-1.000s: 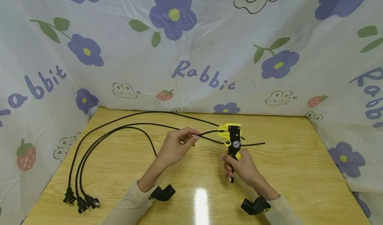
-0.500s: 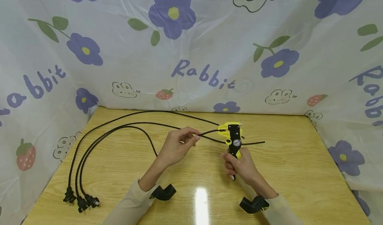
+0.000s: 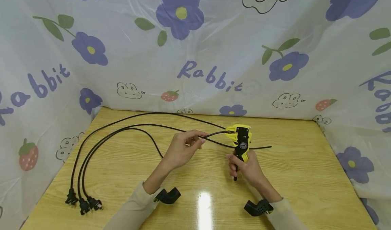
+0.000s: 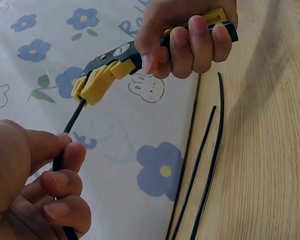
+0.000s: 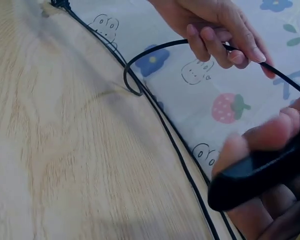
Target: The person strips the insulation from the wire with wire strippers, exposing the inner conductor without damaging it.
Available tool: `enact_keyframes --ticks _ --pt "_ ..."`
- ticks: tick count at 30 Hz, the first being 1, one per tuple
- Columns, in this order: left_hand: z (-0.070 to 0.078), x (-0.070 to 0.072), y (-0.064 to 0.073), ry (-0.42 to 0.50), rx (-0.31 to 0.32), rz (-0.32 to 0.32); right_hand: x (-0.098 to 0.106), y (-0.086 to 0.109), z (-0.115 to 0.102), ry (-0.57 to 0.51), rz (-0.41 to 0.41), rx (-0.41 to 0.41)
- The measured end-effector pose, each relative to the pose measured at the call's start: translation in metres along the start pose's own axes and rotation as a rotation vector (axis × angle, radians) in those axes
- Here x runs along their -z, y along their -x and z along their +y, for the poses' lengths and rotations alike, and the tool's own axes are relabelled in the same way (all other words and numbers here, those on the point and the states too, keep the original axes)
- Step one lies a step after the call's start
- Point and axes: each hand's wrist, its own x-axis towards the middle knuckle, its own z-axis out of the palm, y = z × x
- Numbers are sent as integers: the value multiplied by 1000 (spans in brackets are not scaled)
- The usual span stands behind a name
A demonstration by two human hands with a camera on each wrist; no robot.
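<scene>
My left hand [image 3: 184, 148] pinches a black power cord [image 3: 215, 133] between thumb and fingers a short way from its end. That end runs into the yellow head of a black-and-yellow wire stripper [image 3: 243, 135], so its tip is hidden. My right hand [image 3: 246, 167] grips the stripper by its handles, holding it upright above the table. In the left wrist view the cord enters the stripper's yellow jaws [image 4: 92, 87], and the right fingers [image 4: 200, 47] wrap the handles. The right wrist view shows the black handle end [image 5: 240, 182] close up, with the cord bowing behind the left hand.
Two more black cords [image 3: 152, 113] arc across the wooden table [image 3: 305, 175], their cut ends lying behind and right of the stripper. Several black plugs [image 3: 84, 205] cluster at the table's left front. A flower-print cloth [image 3: 207, 46] stands around the back and sides.
The wire stripper has tilted slightly, its lower handle end swinging a little to the left. The left hand keeps its pinch on the cord. The head view has shifted a little.
</scene>
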Motion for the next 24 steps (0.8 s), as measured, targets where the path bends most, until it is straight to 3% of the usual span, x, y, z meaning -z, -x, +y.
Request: enact_keyframes --ticks 24 --pt "3 7 1 11 -25 28 4 4 -15 5 -134 4"
